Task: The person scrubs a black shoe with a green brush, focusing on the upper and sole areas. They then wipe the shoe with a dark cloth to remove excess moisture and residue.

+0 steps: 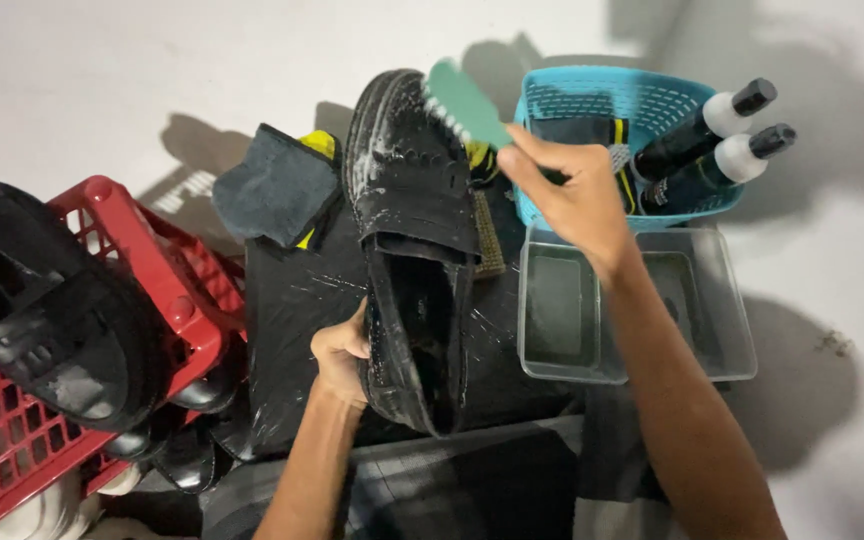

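your left hand (pixel 340 352) has its grip closed on the heel end of a black shoe (pixel 414 250), thumb on the outer side, fingers tucked round the back. the shoe lies lengthwise on a black sheet (pixel 292 310) spread over the floor, toe pointing away from you, its upper wet and flecked with white foam.

your right hand (pixel 572 195) has its grip closed round the handle of a green brush (pixel 464 102), with the brush head at the toe of the shoe, bristles down against the foamy leather.

just right of the shoe sits a clear plastic tub (pixel 732 330) with two compartments, your right forearm crossing over it. behind the tub stands a turquoise basket (pixel 602 95) holding two dark bottles (pixel 712 140) with white necks and black caps, both leaning out over its right rim. a second brush with tan bristles (pixel 489 235) lies between the shoe and the tub, partly hidden by the shoe.

left of the shoe's toe rests a dark grey cloth with a yellow edge (pixel 277 185). further left, a red crate (pixel 167 280) is tilted, with more black shoes (pixel 52 300) in and beneath it.
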